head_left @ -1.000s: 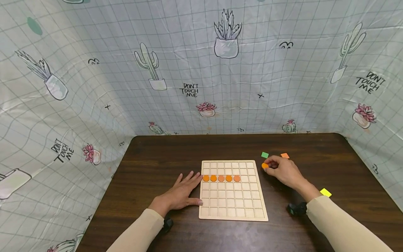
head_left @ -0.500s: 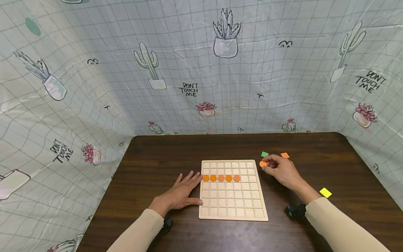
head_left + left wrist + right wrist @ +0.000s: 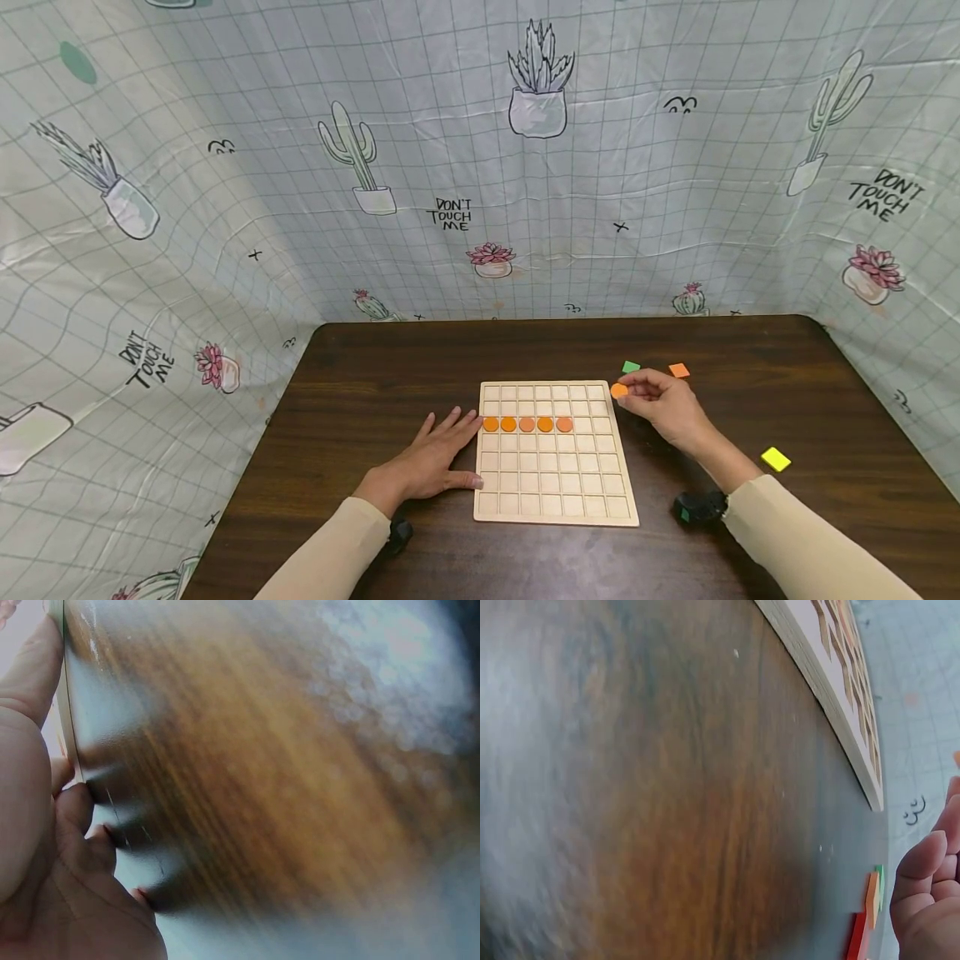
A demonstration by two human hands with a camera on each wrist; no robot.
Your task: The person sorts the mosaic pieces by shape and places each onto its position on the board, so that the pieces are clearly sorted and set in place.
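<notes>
Just beside the wooden grid board's far right corner, the right hand pinches an orange disc between thumb and fingers. The left hand, fingers spread, touches the board's left edge. Five discs line its third row from the far edge. Behind it, a sheet repeats "DON'T TOUCH ME".

Our left hand rests palm down, straight fingers fanned apart, the left thumb angled off on the near side of them; behind, our sleeved left forearm slants back. At right, we pinch with our right hand, bent fingertips meeting the right thumb, our sleeved right forearm stretching back from them toward us.
</notes>
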